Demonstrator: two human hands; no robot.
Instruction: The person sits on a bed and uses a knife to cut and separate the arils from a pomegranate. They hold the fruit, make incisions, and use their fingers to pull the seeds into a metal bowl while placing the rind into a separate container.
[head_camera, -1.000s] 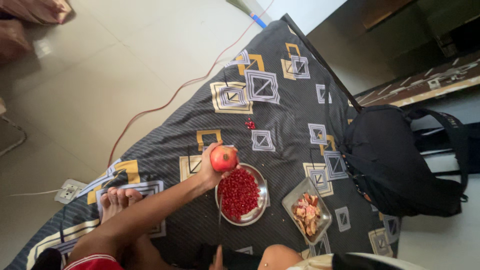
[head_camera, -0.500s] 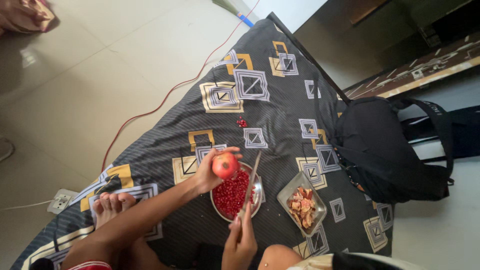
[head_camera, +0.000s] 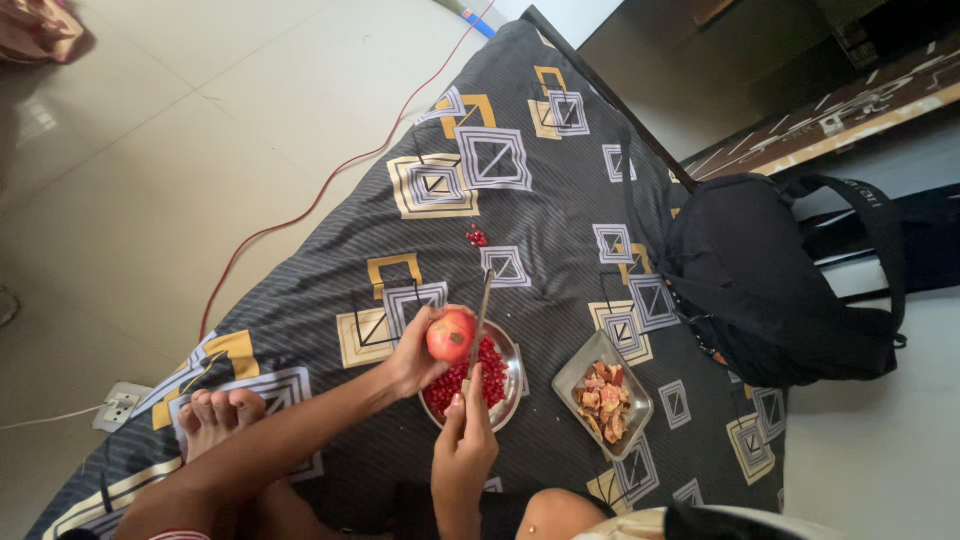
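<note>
Lower centre of frame: left hand (head_camera: 412, 358) w/ fingers clamped round pomegranate (head_camera: 451, 336) over steel plate of seeds (head_camera: 512, 372); right hand (head_camera: 465, 447) fingers closed on knife (head_camera: 482, 312), blade against fruit. Likely scoring the skin; a shallow, steady cut seems needed.

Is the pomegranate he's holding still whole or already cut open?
Whole: the pomegranate in the left hand shows unbroken red skin; the knife blade rests against it.

Peel tray (head_camera: 640, 412) right of bowl (head_camera: 512, 385) (near).
</note>
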